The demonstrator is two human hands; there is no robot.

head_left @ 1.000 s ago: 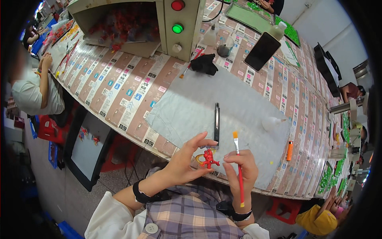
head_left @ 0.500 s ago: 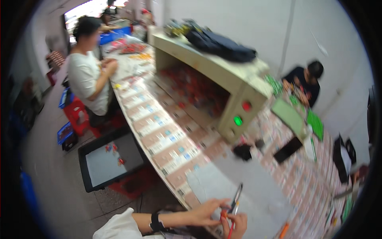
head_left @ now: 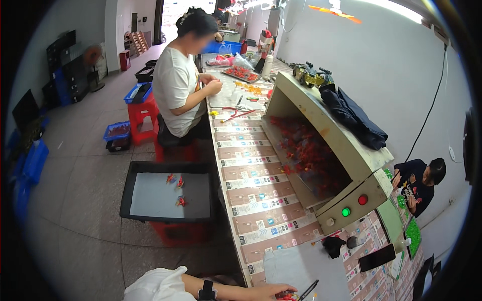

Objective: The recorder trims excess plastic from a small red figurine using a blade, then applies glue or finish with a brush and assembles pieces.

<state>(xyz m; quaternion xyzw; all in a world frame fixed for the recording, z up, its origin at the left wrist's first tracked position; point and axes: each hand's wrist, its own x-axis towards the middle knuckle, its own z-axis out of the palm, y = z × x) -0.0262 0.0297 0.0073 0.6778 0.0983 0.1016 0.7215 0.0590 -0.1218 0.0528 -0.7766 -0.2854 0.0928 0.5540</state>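
A long table covered in brown-and-white printed sheeting (head_left: 253, 195) runs from twelve to five o'clock. At three o'clock sits a cream, open-fronted metal box (head_left: 369, 188) heaped with red pieces. A co-worker in a white shirt (head_left: 173, 85) sits at eleven o'clock; a black rectangular tray (head_left: 165, 218) stands at eight. A pale grey flat sheet (head_left: 306, 266) spreads at five. The left hand (head_left: 268, 292), at six o'clock, has its fingers curled in a grasp; the right is out of view, its state untellable. A slim black-handled knife (head_left: 309, 290) lies beside the left fingertips, toward two o'clock. Beneath those fingertips is the grasped small red plastic figure (head_left: 287, 296), partly hidden.
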